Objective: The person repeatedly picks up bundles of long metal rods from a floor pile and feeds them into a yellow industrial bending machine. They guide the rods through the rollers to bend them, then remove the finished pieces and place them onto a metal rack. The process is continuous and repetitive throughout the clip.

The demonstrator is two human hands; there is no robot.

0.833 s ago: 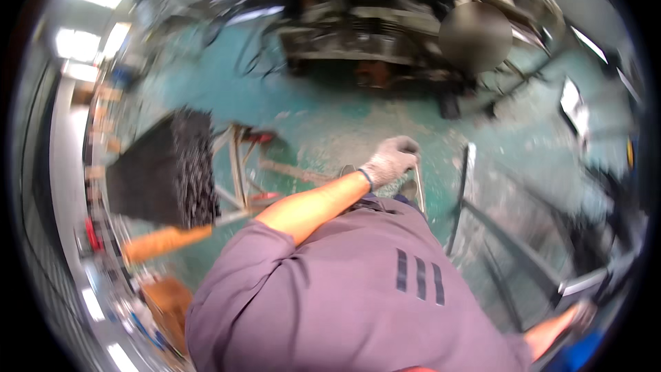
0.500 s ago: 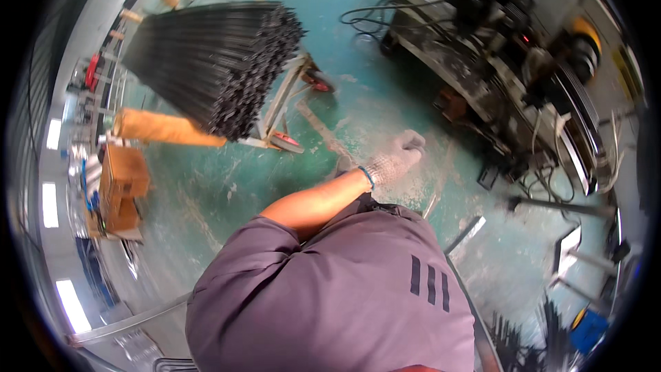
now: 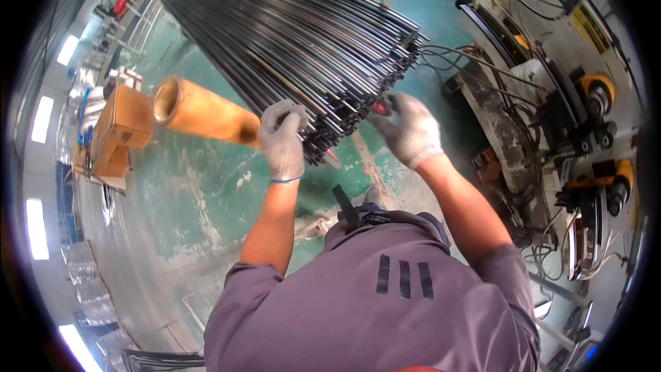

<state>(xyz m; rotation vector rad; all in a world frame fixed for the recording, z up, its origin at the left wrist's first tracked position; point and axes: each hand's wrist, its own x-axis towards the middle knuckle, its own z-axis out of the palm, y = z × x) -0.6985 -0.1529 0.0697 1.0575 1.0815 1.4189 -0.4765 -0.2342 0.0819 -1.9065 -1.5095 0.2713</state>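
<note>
Reaching in with both gloved hands now, at the cut end of a big bundle of dark metal rods (image 3: 289, 34). The left hand (image 3: 284, 139) is curled over the near lower corner of the bundle, fingers closed around what looks like a single rod end. The right hand (image 3: 411, 129) is up at the same face, a little to the right, thumb and forefinger pinched together on something small and red against the rod tips; what exactly that is, I cannot tell.

The bundle lies slanting away from the person, fanning out toward the top of the view, resting above the green floor (image 3: 206, 200), its end face right between the two hands. Just left of the left hand, a tan cardboard tube (image 3: 206, 116) pokes out from under the rods, and a wooden box (image 3: 118, 131) sits further left.

Handling-wise, these look long, thin and stiff, probably smooth and a bit slick, and the whole stack would be very heavy. One rod alone should be light but whippy, so gripping near the end and drawing it lengthwise looks the sensible hold. A bending machine (image 3: 585, 117) stands off to the right.
</note>
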